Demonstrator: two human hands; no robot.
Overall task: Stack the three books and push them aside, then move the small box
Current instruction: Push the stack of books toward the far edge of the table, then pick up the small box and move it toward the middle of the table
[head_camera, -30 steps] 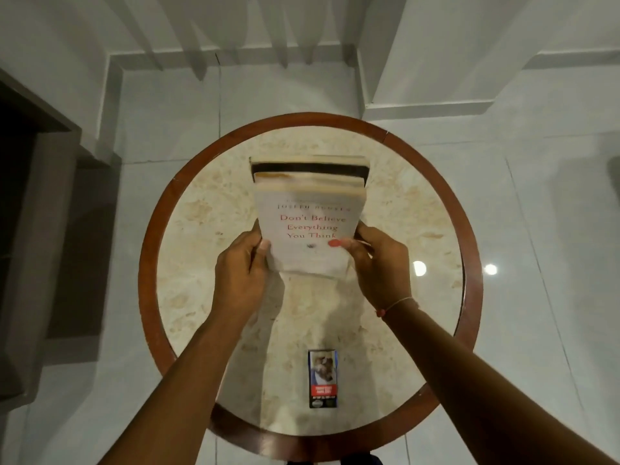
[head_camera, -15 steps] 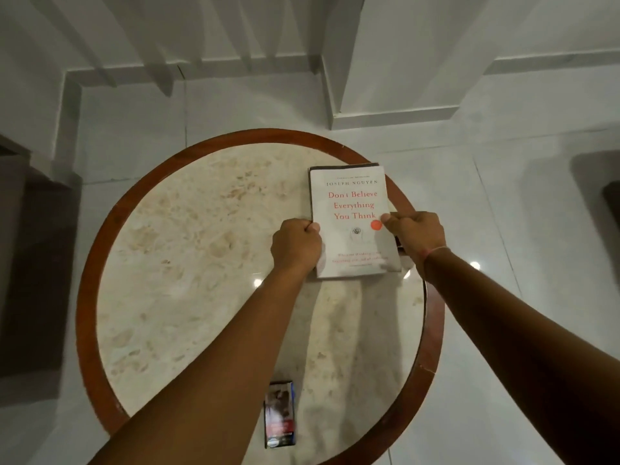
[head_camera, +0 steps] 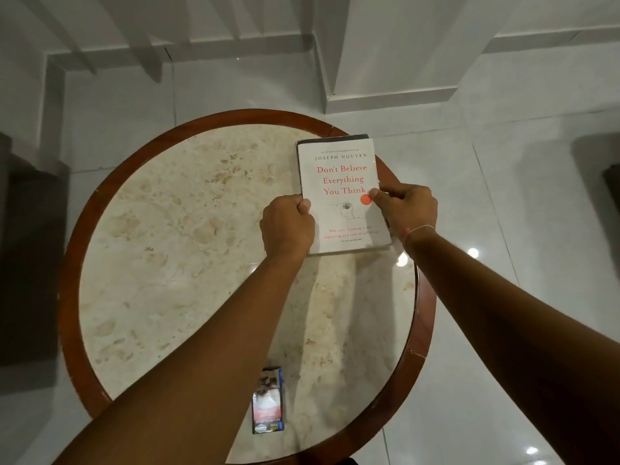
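A stack of books (head_camera: pixel 340 182) lies at the far right of the round table (head_camera: pixel 188 236), its right side reaching the rim. The top book is white with red title letters; a dark cover shows under its far edge. My left hand (head_camera: pixel 287 226) grips the stack's left edge, thumb on the cover. My right hand (head_camera: pixel 407 209) grips the right edge, thumb beside the orange sticker. The small box (head_camera: pixel 268 406), blue with a picture on top, lies near the table's front edge between my forearms.
The table has a beige marble top and a red-brown wooden rim (head_camera: pixel 72 263). Glossy white floor tiles surround it. White stair steps (head_camera: pixel 385 95) rise behind the table. A dark piece of furniture (head_camera: pixel 30 263) stands at the left.
The stack came down from a raised, tilted hold over the table's middle and now lies flat at the right rim. Both hands stay on its edges. The view shifted left.
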